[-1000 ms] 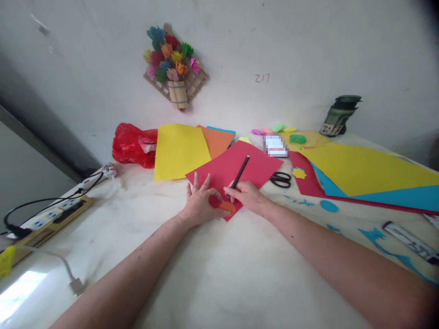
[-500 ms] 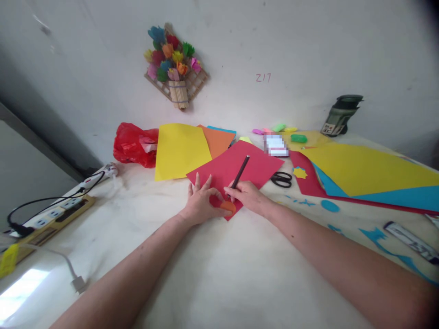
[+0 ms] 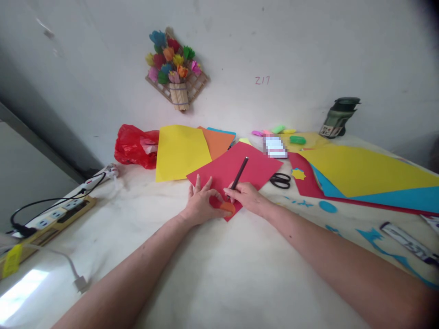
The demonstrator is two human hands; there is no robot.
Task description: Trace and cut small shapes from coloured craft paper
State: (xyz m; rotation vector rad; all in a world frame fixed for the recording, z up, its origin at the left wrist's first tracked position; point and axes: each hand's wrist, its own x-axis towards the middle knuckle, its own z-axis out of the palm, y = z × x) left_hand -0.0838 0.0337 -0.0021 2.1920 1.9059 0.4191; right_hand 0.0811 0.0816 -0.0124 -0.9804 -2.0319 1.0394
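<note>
My left hand (image 3: 202, 204) lies on the near-left edge of a red paper sheet (image 3: 240, 167), its outer fingers spread. Its curved thumb and index finger press a small orange paper circle (image 3: 227, 209) flat near the sheet's closest corner. In my right hand (image 3: 245, 195) is a dark pen (image 3: 240, 173), its upper end leaning away and to the right. The pen's tip is by the circle's upper edge, partly covered by my fingers. Black-handled scissors (image 3: 280, 181) lie to the right, with their blades under the red sheet.
A yellow sheet (image 3: 183, 153) and red plastic bag (image 3: 135, 146) lie back left. Stacked coloured paper (image 3: 370, 171), blue scraps (image 3: 372, 235) and a marker-like tube (image 3: 408, 242) occupy the right. A phone (image 3: 275, 146) and bottle (image 3: 340, 118) are behind; a power strip (image 3: 51, 221) is left.
The view has shifted slightly. My hands, the pen and the orange circle keep nearly the same places on the red sheet.
</note>
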